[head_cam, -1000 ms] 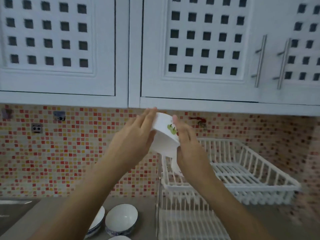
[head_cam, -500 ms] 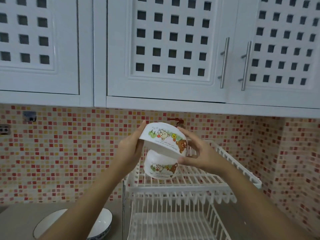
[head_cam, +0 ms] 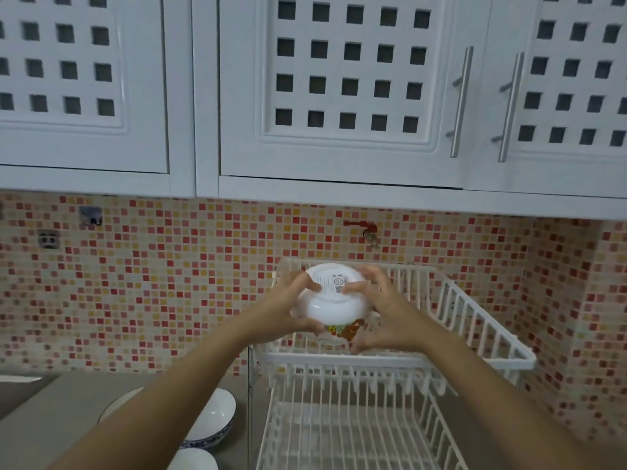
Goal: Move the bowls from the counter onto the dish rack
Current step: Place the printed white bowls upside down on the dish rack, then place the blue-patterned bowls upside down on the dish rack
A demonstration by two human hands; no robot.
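Observation:
A white bowl with cartoon bears is turned upside down over the upper tier of the white dish rack, its foot ring facing me. My left hand grips its left side and my right hand its right side. It covers the spot where a second cartoon bowl stood; that bowl is hidden. On the counter at lower left sit blue-rimmed white bowls, one behind my left forearm, another at the bottom edge.
The rack's lower tier holds nothing visible. White wall cabinets hang low above the rack. A red tap sticks out of the mosaic wall just behind it. The grey counter runs left.
The bowl has been flipped from tilted with its picture side showing to upside down, and lowered into the upper tier over the bowl that stood there. Both hands came down with it.

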